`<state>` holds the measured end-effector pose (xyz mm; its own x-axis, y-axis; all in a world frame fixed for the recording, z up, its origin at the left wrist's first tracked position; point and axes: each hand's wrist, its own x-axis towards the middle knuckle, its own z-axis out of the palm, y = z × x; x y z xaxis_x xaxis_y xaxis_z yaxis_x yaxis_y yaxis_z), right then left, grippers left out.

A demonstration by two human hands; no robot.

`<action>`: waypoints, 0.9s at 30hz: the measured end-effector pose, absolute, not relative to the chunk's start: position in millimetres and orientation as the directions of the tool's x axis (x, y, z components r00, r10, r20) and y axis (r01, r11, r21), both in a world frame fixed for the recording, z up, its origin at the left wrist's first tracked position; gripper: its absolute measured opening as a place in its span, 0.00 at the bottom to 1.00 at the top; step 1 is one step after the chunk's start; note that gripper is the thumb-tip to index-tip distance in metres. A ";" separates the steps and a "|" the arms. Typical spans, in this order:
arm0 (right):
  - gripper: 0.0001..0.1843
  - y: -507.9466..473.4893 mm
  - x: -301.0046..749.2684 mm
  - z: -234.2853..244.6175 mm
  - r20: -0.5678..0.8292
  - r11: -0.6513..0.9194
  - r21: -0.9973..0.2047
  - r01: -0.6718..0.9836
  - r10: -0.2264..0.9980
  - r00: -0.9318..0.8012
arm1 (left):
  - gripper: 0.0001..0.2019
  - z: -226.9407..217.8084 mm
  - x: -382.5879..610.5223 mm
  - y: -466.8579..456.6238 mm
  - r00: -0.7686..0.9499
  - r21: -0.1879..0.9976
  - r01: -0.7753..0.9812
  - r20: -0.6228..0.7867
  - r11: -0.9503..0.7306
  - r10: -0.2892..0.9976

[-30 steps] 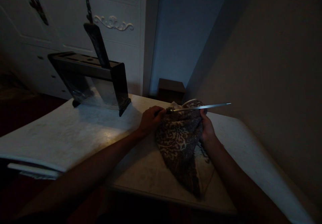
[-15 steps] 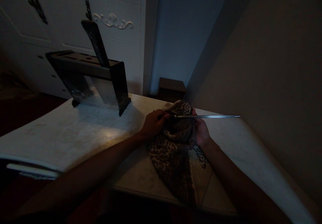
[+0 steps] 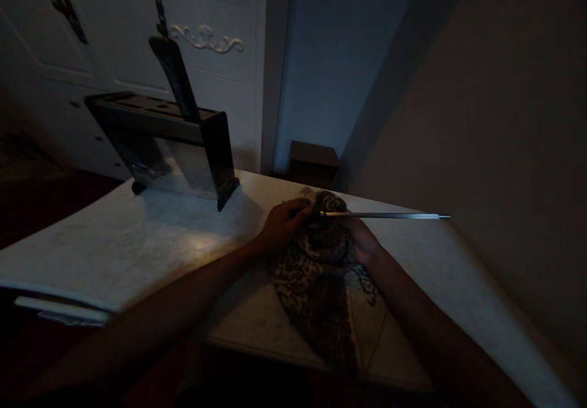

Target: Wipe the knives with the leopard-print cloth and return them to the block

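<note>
Clasping a metal rod (image 3: 389,215), the left hand (image 3: 280,224) faces the right hand (image 3: 365,240) holding illegibly marked cloth (image 3: 316,298).

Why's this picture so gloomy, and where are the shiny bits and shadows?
Head view: dim all over, nearly black along the bottom; head view: a soft glare on the table, a bright glint on the thin metal tool; head view: shadow beside the stand, and the cloth's folds hard to make out.

Table (image 3: 114,230): I see a pale, mottled top.
Knife block (image 3: 188,160): standing toward the far left.
Patterned cloth (image 3: 321,292): lower part lying by the near edge.
</note>
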<state>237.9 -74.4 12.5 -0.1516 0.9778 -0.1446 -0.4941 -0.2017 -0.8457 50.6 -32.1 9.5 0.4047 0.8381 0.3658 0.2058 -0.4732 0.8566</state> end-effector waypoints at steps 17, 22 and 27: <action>0.15 -73.1 236.6 16.4 -0.148 -0.242 -0.851 -0.467 0.962 -0.229 | 0.13 5.5 52.7 -33.0 0.370 0.881 0.175 0.355 -0.440 0.858; 0.12 -72.7 239.7 12.1 -0.213 -0.274 -0.856 -0.439 0.960 -0.184 | 0.11 5.7 53.0 -31.4 0.311 0.882 0.198 0.358 -0.428 0.880; 0.11 -72.0 238.2 10.8 -0.198 -0.235 -0.866 -0.442 0.972 -0.129 | 0.10 5.6 51.1 -28.1 0.268 0.858 0.232 0.396 -0.458 0.878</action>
<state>238.2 -72.0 10.8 -0.1287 0.9718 -0.1975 -0.4417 -0.2345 -0.8659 51.1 -28.1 5.6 0.2684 0.8781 0.3961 0.2318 -0.4580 0.8582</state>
